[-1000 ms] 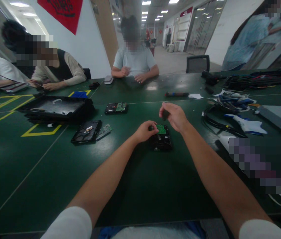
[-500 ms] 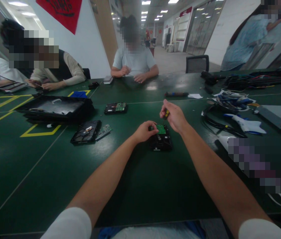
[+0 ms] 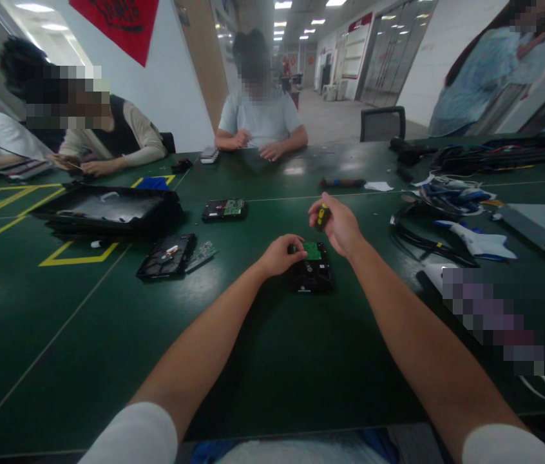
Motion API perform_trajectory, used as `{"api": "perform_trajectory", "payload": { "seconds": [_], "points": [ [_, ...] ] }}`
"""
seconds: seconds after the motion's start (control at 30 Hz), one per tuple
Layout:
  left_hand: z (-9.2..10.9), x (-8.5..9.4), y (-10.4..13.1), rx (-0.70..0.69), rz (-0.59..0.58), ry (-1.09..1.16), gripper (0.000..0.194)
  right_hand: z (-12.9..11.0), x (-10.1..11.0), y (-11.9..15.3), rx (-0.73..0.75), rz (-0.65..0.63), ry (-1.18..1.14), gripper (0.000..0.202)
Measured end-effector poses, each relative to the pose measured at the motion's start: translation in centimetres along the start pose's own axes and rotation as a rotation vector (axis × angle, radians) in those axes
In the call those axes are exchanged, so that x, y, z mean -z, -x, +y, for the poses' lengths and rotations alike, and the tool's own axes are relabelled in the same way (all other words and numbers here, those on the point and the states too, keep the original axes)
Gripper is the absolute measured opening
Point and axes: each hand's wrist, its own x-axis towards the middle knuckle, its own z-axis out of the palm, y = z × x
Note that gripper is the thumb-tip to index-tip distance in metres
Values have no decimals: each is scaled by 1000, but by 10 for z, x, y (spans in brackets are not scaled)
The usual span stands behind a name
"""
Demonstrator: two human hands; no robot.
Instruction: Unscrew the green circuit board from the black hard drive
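Observation:
On the green table in front of me lies a black hard drive (image 3: 312, 276) with a green circuit board (image 3: 312, 251) toward its far end. My left hand (image 3: 283, 255) grips the drive's left side, its fingers curled and the tips over the board's edge. In my right hand (image 3: 339, 224), above the drive's far right corner, is a screwdriver (image 3: 322, 218) with a yellow and black handle. Its shaft and tip cannot be made out.
Left are another hard drive (image 3: 167, 256), a loose circuit board (image 3: 201, 256) and black trays (image 3: 108, 209). A further drive (image 3: 224, 209) lies beyond. At right are cables (image 3: 427, 235), gloves (image 3: 480, 241) and a grey metal box (image 3: 543, 225). Across sits a person (image 3: 261, 119).
My right hand has turned slightly, so more of the screwdriver's yellow and black handle shows. My left hand and the hard drive stay nearly where they were.

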Motion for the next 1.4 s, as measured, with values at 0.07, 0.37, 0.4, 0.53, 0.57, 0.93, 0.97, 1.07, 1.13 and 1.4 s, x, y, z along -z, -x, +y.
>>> {"api": "perform_trajectory", "payload": {
  "seconds": [0.07,0.37,0.4,0.53,0.57,0.93,0.97,1.07,1.13,1.4],
  "points": [
    [1,0,0,-3,0,0,11,0,0,0,14,4,11,54],
    [3,0,0,13,2,-8,12,1,-1,4,-1,20,45,49],
    [3,0,0,18,1,-8,11,2,-1,4,-1,13,31,49],
    [1,0,0,0,0,-4,11,3,-1,2,-1,-2,-10,48],
    [0,0,0,-5,0,-3,12,3,0,2,-3,1,-12,49],
    [0,-1,0,-22,4,-10,12,-6,-3,3,27,43,-2,57],
    [-1,-1,0,-25,6,-13,12,-10,-2,2,42,55,6,58],
    [-2,0,0,-34,2,-21,11,-25,9,-2,75,136,35,61],
    [-1,0,0,-33,-7,-27,10,-30,25,-6,72,201,88,57],
    [3,3,1,16,-27,-25,10,0,83,-3,-472,126,1091,9]
  ]
}}
